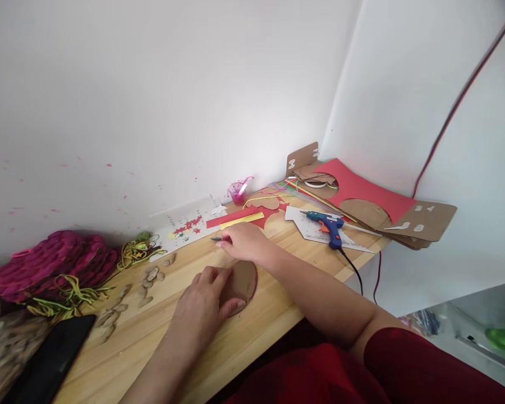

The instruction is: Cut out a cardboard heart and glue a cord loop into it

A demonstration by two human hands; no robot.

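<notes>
cardboard disc [243,279] under the left hand [208,307], thin pointed tool [217,239] in the right hand [244,241]

brown and round with a reddish rim, the cardboard disc lies flat on the wooden desk [278,314] near its front edge; the left hand rests on top of it, fingers loose and laid over its near side, grasping nothing; the right hand is just behind the disc, fingers pinched round the thin pointed tool, whose dark tip points left, low over the desk; what kind of tool it is cannot be told

behind the right hand lie a yellow strip [242,220] and a red strip [225,220], side by side; to their left a sheet of star stickers [187,226]; a small pink cup [238,194] stands against the wall; a blue glue gun [330,227] lies on white paper to the right, its black cord running off the desk edge; past it, a red sheet [362,188] with round cut-outs sits on stacked cardboard sheets [423,221] that overhang the desk end

to the left of the hands, small cardboard pieces [147,280] are scattered, with yellow-green cords [73,292] and a magenta woven pile [46,262] further left; a black flat thing [50,359] lies at the front left corner
</notes>
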